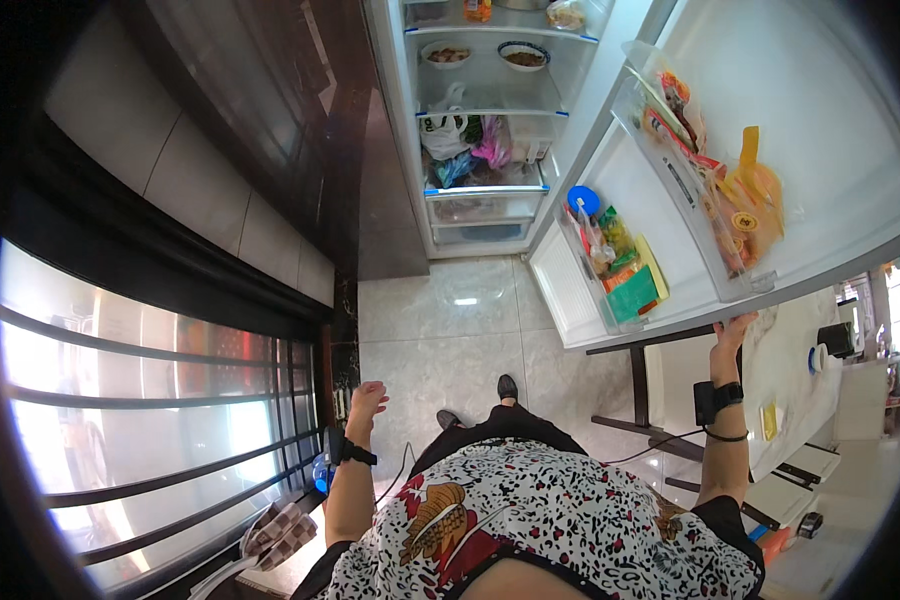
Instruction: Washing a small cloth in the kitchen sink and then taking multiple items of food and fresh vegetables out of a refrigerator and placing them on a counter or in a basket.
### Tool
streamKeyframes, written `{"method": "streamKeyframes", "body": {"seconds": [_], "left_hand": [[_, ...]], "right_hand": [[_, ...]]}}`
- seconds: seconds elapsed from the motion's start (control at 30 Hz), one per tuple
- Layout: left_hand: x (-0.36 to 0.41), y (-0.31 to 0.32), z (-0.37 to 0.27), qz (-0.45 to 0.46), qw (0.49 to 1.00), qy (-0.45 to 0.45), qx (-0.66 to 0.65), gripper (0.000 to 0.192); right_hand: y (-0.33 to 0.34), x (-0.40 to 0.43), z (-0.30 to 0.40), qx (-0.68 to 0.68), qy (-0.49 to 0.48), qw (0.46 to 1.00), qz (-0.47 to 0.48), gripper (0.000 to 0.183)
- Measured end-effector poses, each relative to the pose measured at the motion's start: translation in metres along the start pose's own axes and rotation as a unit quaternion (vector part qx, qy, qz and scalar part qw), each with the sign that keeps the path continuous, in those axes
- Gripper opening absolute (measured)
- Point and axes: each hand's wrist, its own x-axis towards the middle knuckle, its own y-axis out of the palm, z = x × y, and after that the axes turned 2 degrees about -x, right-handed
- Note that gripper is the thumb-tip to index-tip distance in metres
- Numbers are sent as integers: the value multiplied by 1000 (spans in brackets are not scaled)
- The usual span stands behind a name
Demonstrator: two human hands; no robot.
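Note:
The refrigerator door (817, 120) is swung wide to the right, and my right hand (733, 331) grips its lower outer edge, with some fingers hidden. My left hand (367, 399) hangs over the floor with loosely curled fingers and nothing in it. Ahead is the lit refrigerator interior (487, 90). Two bowls of food, one white (446, 55) and one blue-rimmed (523, 57), sit on a middle shelf. Below them lie a white plastic bag (444, 136) and a pink bag (493, 142). Yellow packaging (754, 187) and a blue-lidded container (583, 200) are in the door bins.
A dark barred window (157, 405) runs along the left, with checkered slippers (281, 536) near it. To the right, a marble-patterned table (787, 390) stands beyond the door, its dark legs (637, 390) reaching the tiled floor (450, 360). Cables hang from both wrists.

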Motion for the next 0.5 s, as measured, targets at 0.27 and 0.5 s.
{"method": "streamKeyframes", "body": {"seconds": [0.27,0.5], "left_hand": [[2,16,-33,33,997,70,26,30],[-23,19,-36,66,995,44,56,35]], "right_hand": [[-3,-11,17,36,22,999,30,78],[-42,-43,-16,43,30,999,-10,73]]}}
